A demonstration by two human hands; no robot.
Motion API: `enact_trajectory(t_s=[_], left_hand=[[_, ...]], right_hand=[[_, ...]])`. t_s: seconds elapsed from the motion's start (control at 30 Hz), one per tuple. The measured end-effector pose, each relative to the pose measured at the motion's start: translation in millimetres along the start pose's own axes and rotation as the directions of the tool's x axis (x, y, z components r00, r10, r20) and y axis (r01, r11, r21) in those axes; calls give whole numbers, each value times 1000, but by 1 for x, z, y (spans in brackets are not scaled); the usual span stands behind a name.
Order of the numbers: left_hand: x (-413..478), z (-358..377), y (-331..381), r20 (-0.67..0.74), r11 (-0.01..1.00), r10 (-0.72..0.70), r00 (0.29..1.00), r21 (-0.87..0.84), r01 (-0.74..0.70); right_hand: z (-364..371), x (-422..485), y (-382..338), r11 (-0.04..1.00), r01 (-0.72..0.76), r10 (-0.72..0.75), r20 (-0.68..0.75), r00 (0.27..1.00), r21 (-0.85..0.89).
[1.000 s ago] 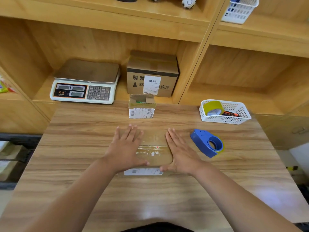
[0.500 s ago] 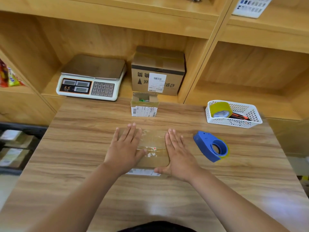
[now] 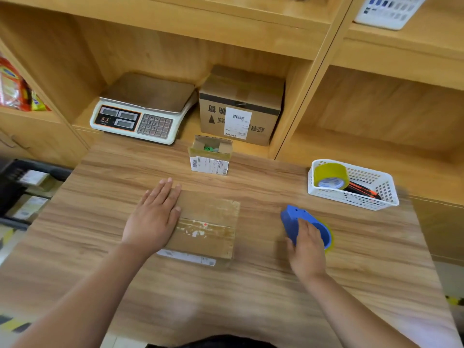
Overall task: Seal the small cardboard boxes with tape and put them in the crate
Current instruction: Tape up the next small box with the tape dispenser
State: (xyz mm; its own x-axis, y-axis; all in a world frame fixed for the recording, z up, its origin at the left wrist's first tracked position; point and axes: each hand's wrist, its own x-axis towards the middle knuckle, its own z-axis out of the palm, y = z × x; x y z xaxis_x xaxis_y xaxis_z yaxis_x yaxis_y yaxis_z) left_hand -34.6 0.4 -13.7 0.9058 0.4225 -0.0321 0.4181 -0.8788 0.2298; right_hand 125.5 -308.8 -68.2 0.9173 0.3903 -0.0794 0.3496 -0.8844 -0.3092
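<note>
Wood-grain table (image 3: 251, 297), smooth laminate. Flat brown cardboard box (image 3: 213, 217) mid-table, matte, scuffed old tape strip across the lid, white label on the near side. Left hand (image 3: 153, 219) lies palm-down on the box's left part, fingers straight and together, gripping nothing. Right hand (image 3: 307, 252) is laid over the blue plastic tape dispenser (image 3: 291, 219), rounded body, right of the box; can't tell if the fingers have closed.

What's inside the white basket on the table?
A yellow tape roll leans inside the white basket, beside orange-and-black tools. The basket's wall covers their lower parts, so what they are is unclear.
</note>
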Motion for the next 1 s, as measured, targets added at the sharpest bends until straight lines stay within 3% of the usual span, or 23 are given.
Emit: enact_trajectory(t_s=[0.23, 0.37, 0.47, 0.7, 0.87, 1.0], left_hand=[[-4, 1, 7, -62, 990, -104, 993, 92, 109], [-11, -4, 9, -78, 934, -352, 933, -101, 343], [-22, -11, 3, 31, 820, -497, 867, -310, 482], [-33, -18, -15, 157, 711, -515, 842, -470, 523], [-33, -19, -29, 196, 624, -476, 857, -612, 486], [-34, -21, -37, 189, 599, -430, 883, -672, 435]], right_hand=[[-5, 17, 13, 967, -230, 241, 92, 966, -114], [-7, 22, 18, 956, -275, 288, 134, 948, -104], [-7, 24, 21, 956, -268, 284, 143, 948, -123], [-13, 25, 13, 942, -290, 307, 81, 948, -172], [-28, 31, -10, 968, -250, 251, 8, 968, -35], [-57, 30, -56, 932, -193, 225, -70, 972, 306]])
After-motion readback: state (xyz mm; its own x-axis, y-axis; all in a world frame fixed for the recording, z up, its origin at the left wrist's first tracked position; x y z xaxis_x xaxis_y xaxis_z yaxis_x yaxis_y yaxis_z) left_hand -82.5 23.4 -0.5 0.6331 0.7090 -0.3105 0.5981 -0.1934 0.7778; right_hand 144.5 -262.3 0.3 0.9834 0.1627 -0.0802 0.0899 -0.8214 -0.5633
